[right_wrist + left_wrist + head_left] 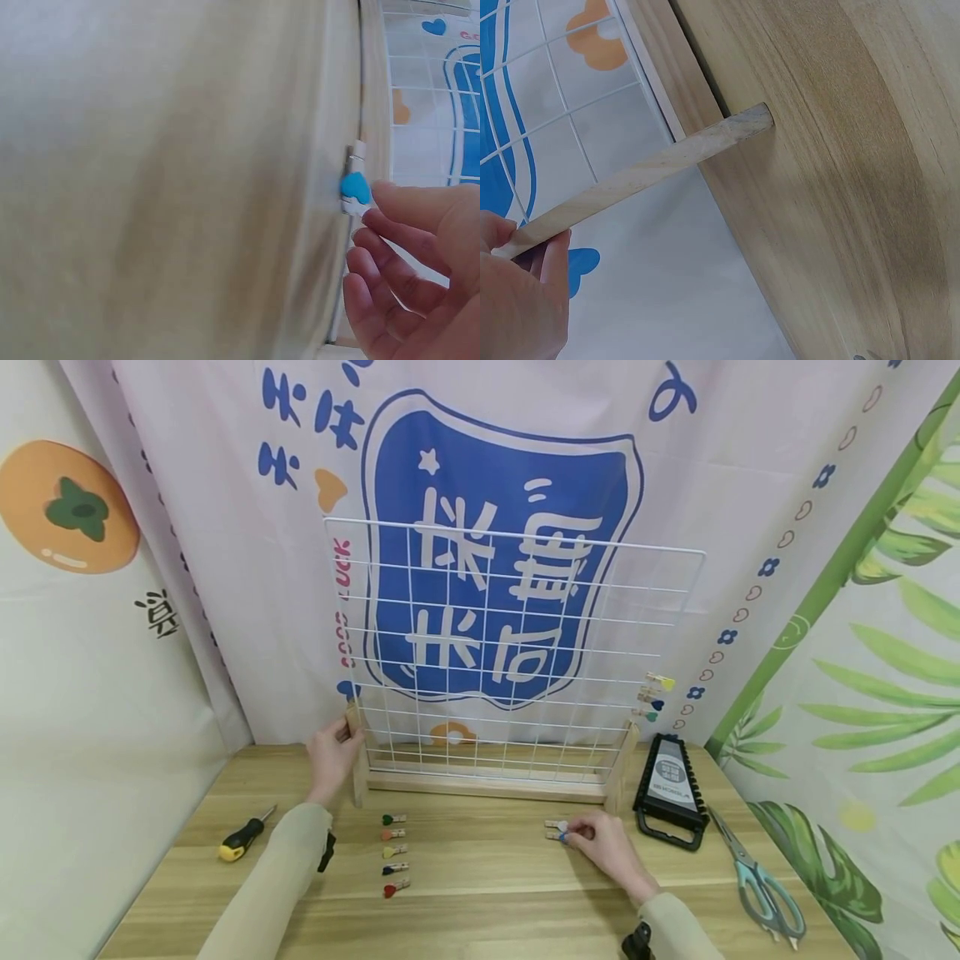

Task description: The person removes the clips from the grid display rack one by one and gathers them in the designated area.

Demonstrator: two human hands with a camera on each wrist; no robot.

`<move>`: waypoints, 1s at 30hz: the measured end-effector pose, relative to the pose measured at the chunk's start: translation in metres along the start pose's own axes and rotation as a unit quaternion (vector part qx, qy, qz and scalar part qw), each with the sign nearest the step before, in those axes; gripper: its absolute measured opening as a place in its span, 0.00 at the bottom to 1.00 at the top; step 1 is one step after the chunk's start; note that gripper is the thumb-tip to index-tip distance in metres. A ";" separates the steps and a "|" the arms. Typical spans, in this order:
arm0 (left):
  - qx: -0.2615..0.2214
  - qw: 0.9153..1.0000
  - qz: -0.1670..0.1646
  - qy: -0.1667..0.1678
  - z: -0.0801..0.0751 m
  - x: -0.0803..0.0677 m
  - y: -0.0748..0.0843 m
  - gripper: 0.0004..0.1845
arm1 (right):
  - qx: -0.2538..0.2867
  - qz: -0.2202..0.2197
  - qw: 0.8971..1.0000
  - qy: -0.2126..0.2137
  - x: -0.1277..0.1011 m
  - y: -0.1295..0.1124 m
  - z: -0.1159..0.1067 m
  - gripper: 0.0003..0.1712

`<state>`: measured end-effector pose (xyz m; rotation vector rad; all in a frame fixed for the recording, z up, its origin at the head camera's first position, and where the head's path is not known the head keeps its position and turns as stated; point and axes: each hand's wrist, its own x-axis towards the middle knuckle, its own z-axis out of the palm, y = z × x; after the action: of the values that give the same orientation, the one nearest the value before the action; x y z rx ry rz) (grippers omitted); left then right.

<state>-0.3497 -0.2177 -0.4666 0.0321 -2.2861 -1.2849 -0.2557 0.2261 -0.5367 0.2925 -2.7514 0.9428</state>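
My left hand grips the top of the left wooden upright of a stand that carries a white wire grid. In the left wrist view, thumb and fingers close around that upright's end. My right hand is low over the table on the right, thumb and forefinger pinching at the end of a small clothespin with a blue heart. Right beside it lies a clothespin with a white heart. Its other fingers are loosely curled in the right wrist view.
Several heart clothespins lie in a column at left centre. More clothespins are clipped on the grid's right edge. A screwdriver lies at left; a black-framed holder and scissors lie at right. A printed curtain hangs behind.
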 end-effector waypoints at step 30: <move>-0.003 1.000 -0.011 -0.009 -0.002 -0.002 0.002 0.10 | 0.070 -0.029 0.934 0.349 0.066 -0.045 -0.182 0.15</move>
<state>-0.3468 -0.2177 -0.4643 0.0429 -2.3022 -1.3084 -0.2817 0.2966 -0.3533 0.0399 -2.0217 0.9879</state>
